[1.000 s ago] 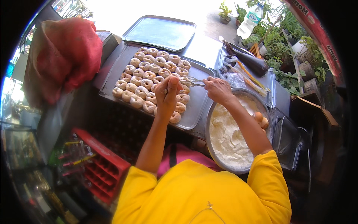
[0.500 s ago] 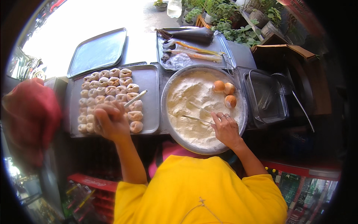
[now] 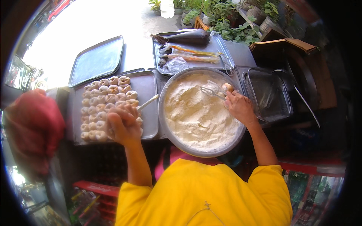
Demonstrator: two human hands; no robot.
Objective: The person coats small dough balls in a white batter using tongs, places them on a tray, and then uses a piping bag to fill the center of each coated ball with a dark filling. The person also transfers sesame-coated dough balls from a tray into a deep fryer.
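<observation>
My right hand (image 3: 240,107) grips metal tongs (image 3: 211,91) over a big round metal basin (image 3: 163,122) of whitish powder (image 3: 200,120). The tongs' tips are over the powder, beside a round brown bun (image 3: 227,87), partly powdered; my fingers hide whatever lies behind it. My left hand (image 3: 122,124) is closed around a pale, powder-dusted stick (image 3: 148,101); its kind is unclear. That hand hovers above a metal tray (image 3: 150,122) lined with rows of powder-coated buns (image 3: 102,100), several with an opening on the side or top.
Behind the basin, a tray (image 3: 222,43) bears dark and clear piping bags. An upright-leaning tray (image 3: 98,60) stands at back left. To the right are a wire basket (image 3: 267,94) and a long-handled skimmer (image 3: 298,90). A red cloth (image 3: 34,128) hangs at left; plants grow beyond.
My right hand and the tongs have moved up and right to the buns in the basin. Of the three brown buns seen before, one shows now. My left hand keeps the stick.
</observation>
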